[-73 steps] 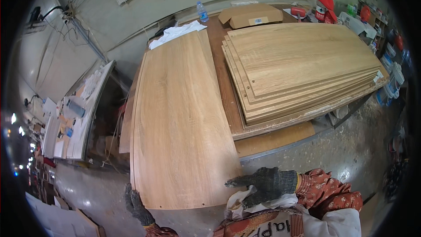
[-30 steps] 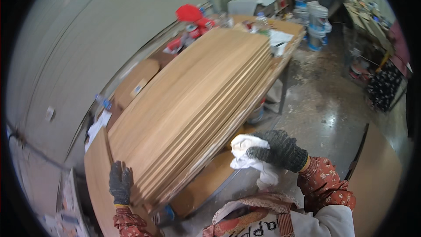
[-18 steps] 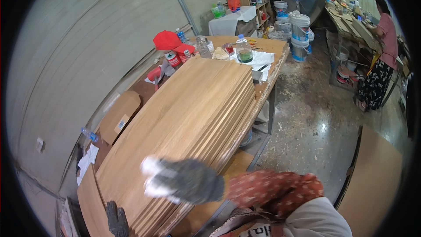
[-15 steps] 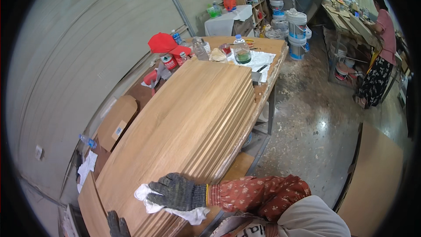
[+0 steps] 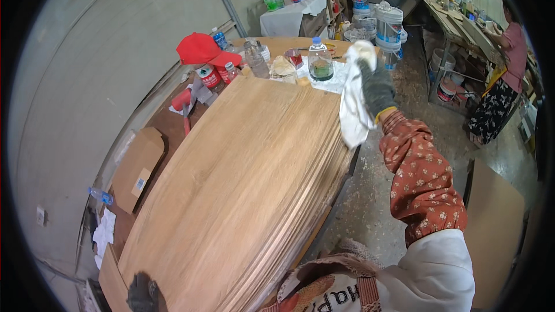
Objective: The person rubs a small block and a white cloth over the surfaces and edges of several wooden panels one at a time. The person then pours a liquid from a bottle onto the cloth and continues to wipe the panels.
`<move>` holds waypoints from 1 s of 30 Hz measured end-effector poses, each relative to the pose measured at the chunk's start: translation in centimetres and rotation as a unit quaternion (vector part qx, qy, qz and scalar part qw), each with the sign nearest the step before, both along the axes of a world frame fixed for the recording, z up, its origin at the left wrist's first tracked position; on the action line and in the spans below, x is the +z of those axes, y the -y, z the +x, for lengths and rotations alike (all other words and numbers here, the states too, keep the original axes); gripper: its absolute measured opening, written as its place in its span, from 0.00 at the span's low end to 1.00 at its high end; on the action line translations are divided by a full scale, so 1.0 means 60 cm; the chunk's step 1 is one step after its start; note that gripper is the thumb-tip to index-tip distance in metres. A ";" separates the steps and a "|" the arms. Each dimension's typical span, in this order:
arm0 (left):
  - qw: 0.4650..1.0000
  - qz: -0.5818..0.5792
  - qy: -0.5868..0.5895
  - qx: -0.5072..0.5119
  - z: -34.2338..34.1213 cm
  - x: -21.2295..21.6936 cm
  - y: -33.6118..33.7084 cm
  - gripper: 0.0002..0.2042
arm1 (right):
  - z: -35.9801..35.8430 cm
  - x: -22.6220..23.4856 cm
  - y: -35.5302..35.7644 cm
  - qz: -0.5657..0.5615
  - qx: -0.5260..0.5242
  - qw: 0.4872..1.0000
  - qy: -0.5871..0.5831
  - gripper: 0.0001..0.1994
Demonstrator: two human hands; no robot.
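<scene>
A stack of wood-grain boards fills the workbench, its layered edges showing along the right side. My right hand, in a dark knit glove with a yellow cuff edge, is raised past the far right corner of the stack. It grips a white cloth, which hangs down beside that corner, slightly blurred. At the near left, my left hand in a similar glove lies on the margin of the top board, fingers partly extended and holding nothing visible. Its wrist is cut off by the frame.
Beyond the stack stand a bottle with green liquid, a clear bottle and a red cap over tins. A cardboard piece lies left. Buckets stand behind; a person works at another bench, right.
My right hand has swept the cloth from the near part of the stack to its far right corner and lifted it. My left hand stays near the left edge. The view has shifted slightly.
</scene>
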State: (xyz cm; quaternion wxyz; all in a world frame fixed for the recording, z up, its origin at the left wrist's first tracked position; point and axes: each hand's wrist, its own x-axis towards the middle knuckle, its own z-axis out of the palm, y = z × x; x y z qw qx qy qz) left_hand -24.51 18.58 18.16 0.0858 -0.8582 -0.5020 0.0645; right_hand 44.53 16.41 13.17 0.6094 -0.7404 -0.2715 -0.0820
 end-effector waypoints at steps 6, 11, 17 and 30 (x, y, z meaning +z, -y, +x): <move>0.927 0.062 0.328 -0.172 0.316 0.053 -0.094 0.42 | -0.090 0.133 -0.068 0.109 0.148 0.958 0.220 0.23; 0.899 -0.013 0.329 -0.287 0.554 0.066 -0.079 0.49 | -0.206 0.074 -0.112 0.194 0.668 0.713 0.089 0.18; 0.954 0.036 0.125 -0.269 0.680 -0.018 -0.116 0.31 | 0.031 0.009 -0.121 -0.033 0.557 0.789 0.258 0.21; 0.934 0.088 0.347 -0.004 0.736 -0.057 -0.178 0.21 | 0.184 -0.171 -0.350 -0.302 0.421 0.787 0.334 0.38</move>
